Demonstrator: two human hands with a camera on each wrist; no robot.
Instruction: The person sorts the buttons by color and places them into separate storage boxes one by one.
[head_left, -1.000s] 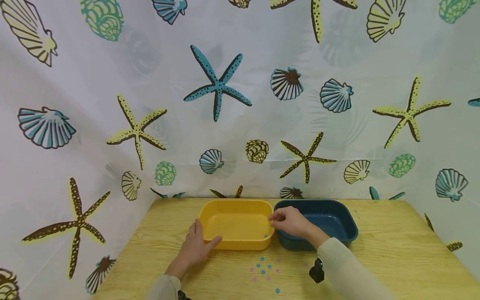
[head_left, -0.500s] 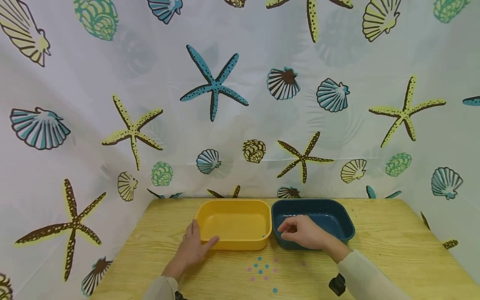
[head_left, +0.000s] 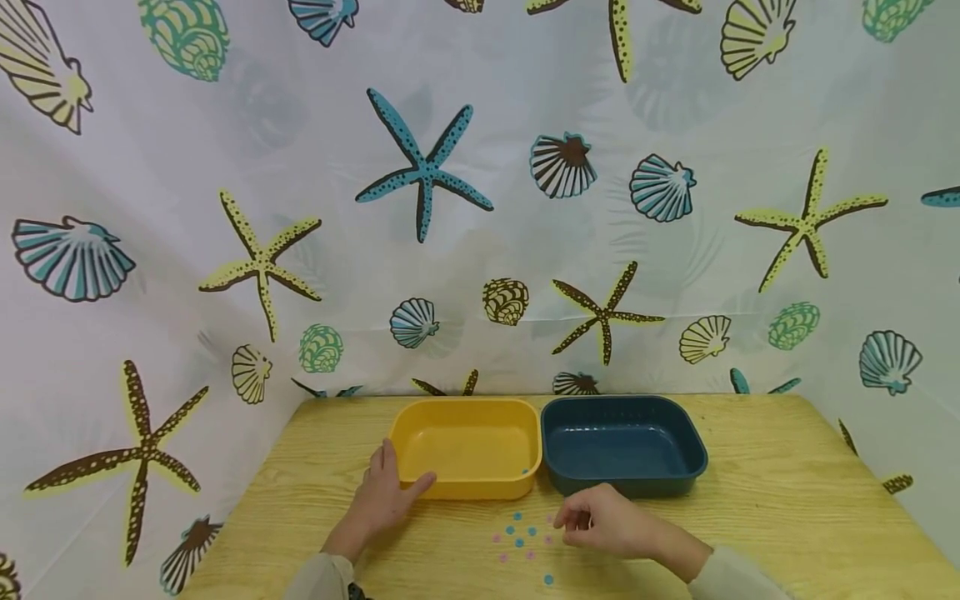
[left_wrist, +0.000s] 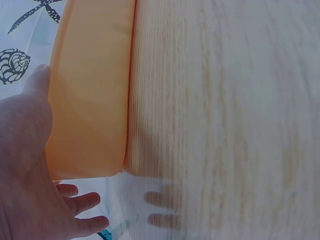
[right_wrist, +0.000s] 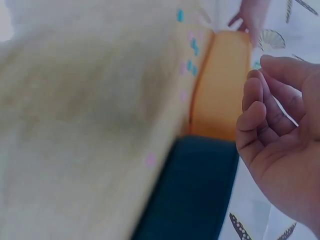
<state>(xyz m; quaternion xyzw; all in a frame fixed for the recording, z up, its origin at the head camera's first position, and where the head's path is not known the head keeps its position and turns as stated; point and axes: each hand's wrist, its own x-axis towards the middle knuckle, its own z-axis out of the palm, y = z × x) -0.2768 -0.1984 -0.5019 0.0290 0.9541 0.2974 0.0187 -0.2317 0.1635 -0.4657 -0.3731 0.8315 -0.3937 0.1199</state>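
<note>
In the head view my left hand (head_left: 380,493) rests against the front left corner of a yellow plastic bin (head_left: 467,490). Its thumb lies along the front wall and its fingers extend at the left end. My right hand (head_left: 611,522) hovers over the table in front of a dark blue bin (head_left: 622,486), fingers loosely bent, with nothing visible between them. Just left of it lie several small blue discs (head_left: 519,542) and pink discs (head_left: 530,555), button-like but too small to tell. One blue piece (head_left: 526,472) is inside the yellow bin.
The two bins stand side by side at the back of the wood-grain table (head_left: 787,508). A white curtain (head_left: 480,250) printed with shells and starfish hangs behind and at both sides. In the right wrist view a lone pink disc (right_wrist: 151,160) lies near the blue bin.
My right hand has moved from above the bins' shared edge, back across the blue bin, down to the table beside the discs. The left hand stays at the yellow bin.
</note>
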